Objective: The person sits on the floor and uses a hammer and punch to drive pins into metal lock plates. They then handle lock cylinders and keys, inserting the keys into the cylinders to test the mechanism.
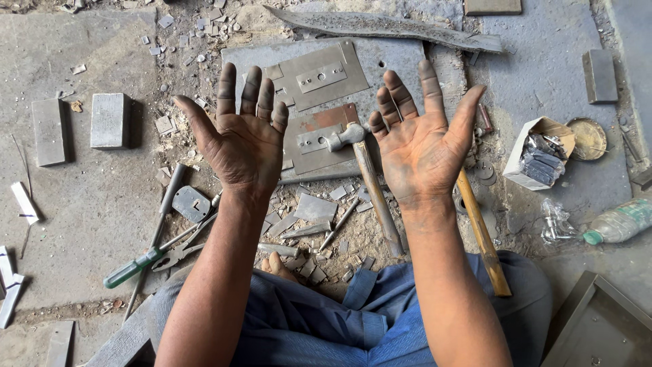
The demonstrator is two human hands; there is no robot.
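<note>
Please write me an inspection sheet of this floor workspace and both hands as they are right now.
Surface: dusty grey concrete floor, with a flat grey metal base plate in the middle.
Job's things: wooden-handled steel hammer lying on a rust-stained slotted metal sheet; a second slotted grey sheet behind it.
Clutter: small metal offcuts, green-handled screwdriver, grey pliers, two grey rectangular blocks.
Grippers: left hand and right hand both open, palms up, soiled dark, holding nothing.
Cables: nothing seen.
Surroundings: open cardboard box of metal parts, clear plastic bottle, round brass-coloured lid.
</note>
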